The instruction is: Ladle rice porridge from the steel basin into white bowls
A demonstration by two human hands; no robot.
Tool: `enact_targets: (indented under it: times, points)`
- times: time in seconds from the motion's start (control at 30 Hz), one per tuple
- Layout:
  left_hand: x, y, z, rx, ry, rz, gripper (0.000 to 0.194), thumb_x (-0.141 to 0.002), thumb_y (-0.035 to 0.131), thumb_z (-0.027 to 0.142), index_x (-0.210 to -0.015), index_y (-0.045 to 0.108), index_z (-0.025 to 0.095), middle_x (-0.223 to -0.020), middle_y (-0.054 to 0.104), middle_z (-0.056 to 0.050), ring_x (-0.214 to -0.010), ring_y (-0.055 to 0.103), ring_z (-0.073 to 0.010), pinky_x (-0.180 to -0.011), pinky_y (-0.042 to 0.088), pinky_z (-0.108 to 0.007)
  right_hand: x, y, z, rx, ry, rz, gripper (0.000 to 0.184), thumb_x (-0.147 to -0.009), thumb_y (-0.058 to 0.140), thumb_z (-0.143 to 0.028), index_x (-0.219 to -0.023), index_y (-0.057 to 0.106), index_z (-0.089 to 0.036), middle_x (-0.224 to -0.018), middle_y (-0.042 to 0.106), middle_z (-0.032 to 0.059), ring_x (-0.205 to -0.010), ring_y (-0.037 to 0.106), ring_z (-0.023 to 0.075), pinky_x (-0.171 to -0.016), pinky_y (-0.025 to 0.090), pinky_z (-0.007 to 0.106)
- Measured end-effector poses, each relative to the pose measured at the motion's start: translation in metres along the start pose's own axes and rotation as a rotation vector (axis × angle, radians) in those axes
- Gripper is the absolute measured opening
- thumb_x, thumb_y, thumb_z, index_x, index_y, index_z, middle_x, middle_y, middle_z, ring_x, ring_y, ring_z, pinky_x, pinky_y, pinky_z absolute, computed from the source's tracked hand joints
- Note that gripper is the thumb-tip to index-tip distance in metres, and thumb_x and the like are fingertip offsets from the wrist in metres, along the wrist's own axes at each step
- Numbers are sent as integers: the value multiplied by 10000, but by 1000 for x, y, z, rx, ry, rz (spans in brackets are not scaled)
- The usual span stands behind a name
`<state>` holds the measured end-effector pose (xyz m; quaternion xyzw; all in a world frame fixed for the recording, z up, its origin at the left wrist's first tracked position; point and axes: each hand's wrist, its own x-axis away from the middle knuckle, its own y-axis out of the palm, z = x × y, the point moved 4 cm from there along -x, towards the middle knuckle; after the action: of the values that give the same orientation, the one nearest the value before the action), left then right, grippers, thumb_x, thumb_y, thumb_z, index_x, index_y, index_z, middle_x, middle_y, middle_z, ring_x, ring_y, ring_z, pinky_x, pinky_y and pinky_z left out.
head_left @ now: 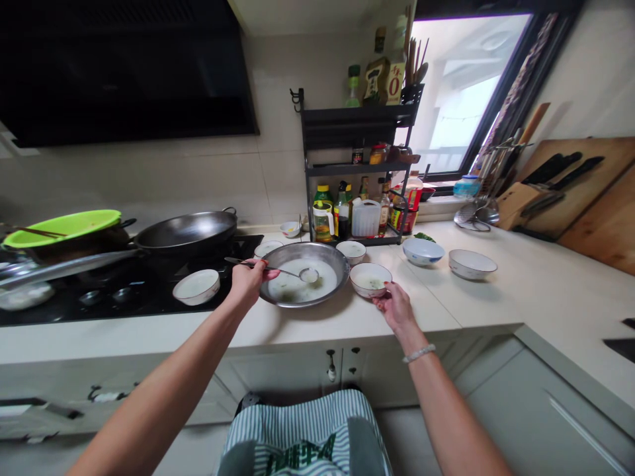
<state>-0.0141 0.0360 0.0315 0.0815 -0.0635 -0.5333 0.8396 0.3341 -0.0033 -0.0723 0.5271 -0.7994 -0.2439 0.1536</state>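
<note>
My left hand (249,281) is closed round the handle of a metal ladle (302,274). The ladle's cup sits over a wide steel basin (337,261) that holds pale whitish liquid with green bits. My right hand (395,306) grips the near rim of a small white bowl (370,279) standing just right of the basin; the bowl holds some of the same liquid. Three more small white bowls stand around the basin: one (197,286) at the left by the stove, one (268,249) behind it, one (351,250) at the back right.
A black wok (188,231) sits on the stove at left, beside a green plate (62,227) lying on a pot. A black rack (360,165) of bottles stands behind. Two empty bowls (423,250) (471,264) rest on the right counter; knives and cutting boards (585,192) lean at far right.
</note>
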Motion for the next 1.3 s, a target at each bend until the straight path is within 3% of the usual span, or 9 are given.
enact_targets:
  times: [0.3, 0.6, 0.97, 1.17, 1.3]
  points:
    - [11, 10, 8, 60, -15, -36, 234, -828, 565, 7, -641, 532, 142, -555, 601, 4, -487, 669, -145, -570, 556, -224, 0, 0, 0, 13, 1, -7, 303, -592, 726, -339, -801, 548, -213, -559, 611, -16, -395, 522, 123, -341, 312, 198]
    - [18, 24, 14, 76, -31, -49, 241, -826, 564, -3, -638, 522, 141, -577, 601, 9, -480, 662, -139, -605, 571, -250, 1, 0, -2, 35, 6, -8, 301, -598, 728, -352, -801, 554, -213, -589, 618, -10, -396, 518, 119, -333, 321, 205]
    - [32, 67, 27, 66, 1, -183, 203, -819, 550, 10, -680, 539, 158, -554, 610, 12, -516, 682, -153, -663, 598, -286, 3, 1, -3, 28, -5, -19, 308, -610, 732, -363, -815, 564, -206, -596, 626, -4, -406, 520, 110, -342, 324, 199]
    - [49, 95, 18, 20, 118, -285, 143, -844, 561, 76, -749, 527, 178, -516, 613, 17, -515, 687, -170, -616, 593, -291, 3, 2, -3, 27, -14, -36, 314, -623, 745, -377, -809, 556, -208, -574, 601, -9, -412, 515, 112, -343, 322, 199]
    - [71, 109, 2, -73, 294, -497, 72, -878, 564, 200, -814, 530, 201, -524, 643, -6, -524, 693, -194, -559, 574, -285, 4, 2, -3, 25, -8, -38, 296, -642, 730, -365, -824, 551, -217, -569, 609, -16, -419, 520, 113, -361, 333, 193]
